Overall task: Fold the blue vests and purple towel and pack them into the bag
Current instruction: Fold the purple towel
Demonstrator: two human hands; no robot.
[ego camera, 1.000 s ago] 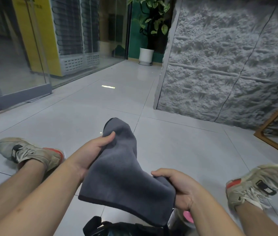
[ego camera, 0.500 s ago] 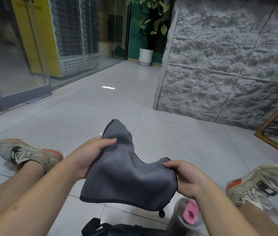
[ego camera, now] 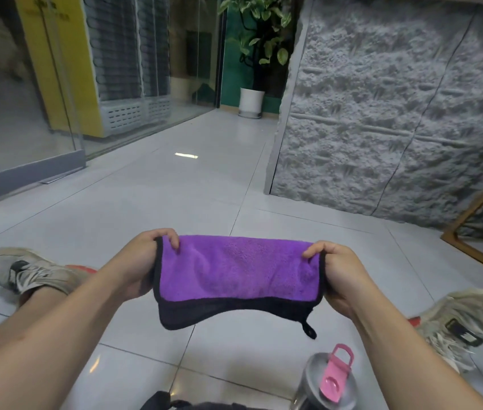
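Note:
I hold the purple towel (ego camera: 237,269) stretched flat in the air above the floor, folded over so its purple side faces me and a dark grey layer with a small hanging loop shows below. My left hand (ego camera: 145,263) pinches its left edge and my right hand (ego camera: 336,272) pinches its right edge. A dark bag (ego camera: 169,403) shows only as a sliver at the bottom edge. No blue vests are in view.
A grey bottle with a pink lid (ego camera: 330,380) stands near my right forearm. My legs stretch out with a sneaker on the left (ego camera: 27,273) and on the right (ego camera: 465,324). A grey textured wall (ego camera: 397,113), a wooden frame (ego camera: 476,220) and a potted plant (ego camera: 252,99) lie ahead.
The towel was slanted with its grey side up; both hands have turned and pulled it out level, and the purple side now faces me. The bottle has come into fuller view.

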